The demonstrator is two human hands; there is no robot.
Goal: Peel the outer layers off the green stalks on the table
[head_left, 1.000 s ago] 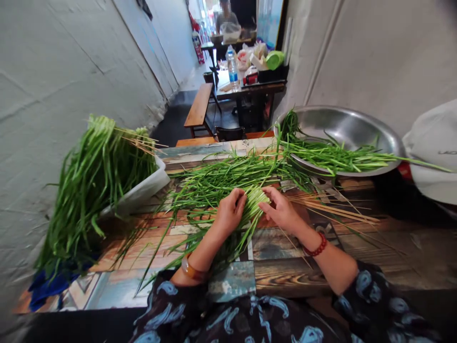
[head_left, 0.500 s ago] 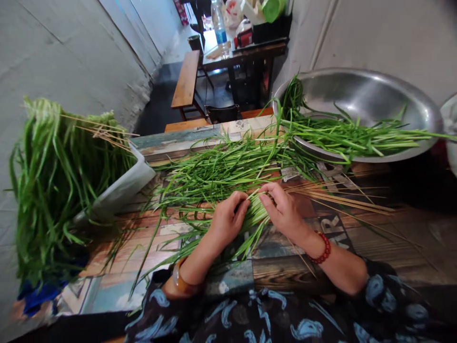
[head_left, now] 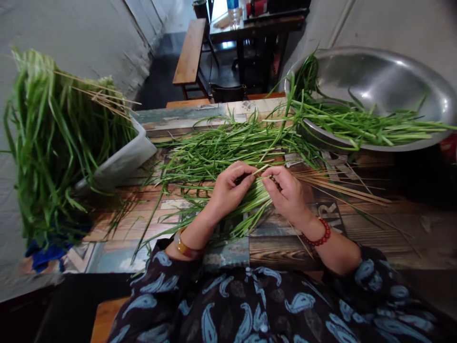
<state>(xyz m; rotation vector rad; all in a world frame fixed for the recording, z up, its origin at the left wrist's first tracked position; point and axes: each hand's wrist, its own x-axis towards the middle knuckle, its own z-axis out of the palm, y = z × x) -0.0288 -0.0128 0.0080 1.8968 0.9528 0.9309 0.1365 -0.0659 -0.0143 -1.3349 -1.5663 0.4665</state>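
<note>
Before the basin, to its left, the left hand and right hand pinch one stalk between them, apparently aligning it with the bunch, next needing steady fingers.

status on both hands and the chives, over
Left hand, right hand: fingertips at a chive stalk. Loose chives piled beyond. Bamboo skewers right of right hand, not in the way.

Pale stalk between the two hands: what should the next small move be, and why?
Perhaps lower the pale stalk onto the bunch just below, since the left hand appears to pinch it, the right hand is close by, and the bunch's stalks lie side by side.
</note>
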